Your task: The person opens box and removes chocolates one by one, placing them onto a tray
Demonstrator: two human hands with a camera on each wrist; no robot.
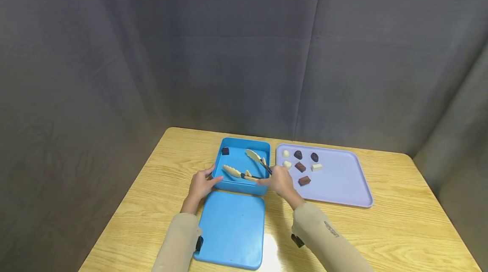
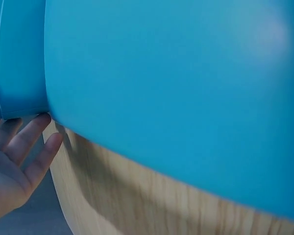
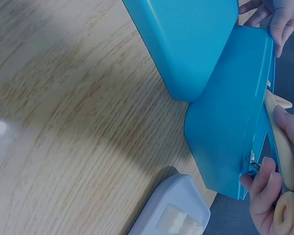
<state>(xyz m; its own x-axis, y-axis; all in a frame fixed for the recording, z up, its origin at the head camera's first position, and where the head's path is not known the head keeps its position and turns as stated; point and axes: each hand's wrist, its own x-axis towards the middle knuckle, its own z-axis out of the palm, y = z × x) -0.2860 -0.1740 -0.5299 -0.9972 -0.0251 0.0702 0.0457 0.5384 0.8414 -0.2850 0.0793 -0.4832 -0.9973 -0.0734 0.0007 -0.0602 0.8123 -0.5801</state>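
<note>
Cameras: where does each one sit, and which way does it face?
Head: above, looking forward and down at the table, box, lid and tray; both forearms show.
Left wrist: low beside the box, looking along it; left hand shows.
Right wrist: low over the table, toward the box; right hand grips tongs.
All views share the box and lid.

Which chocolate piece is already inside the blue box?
The small dark piece in the blue box's far-left corner; the other pieces all lie on the lilac tray.

Beige long sleeves, small dark print on right forearm
</note>
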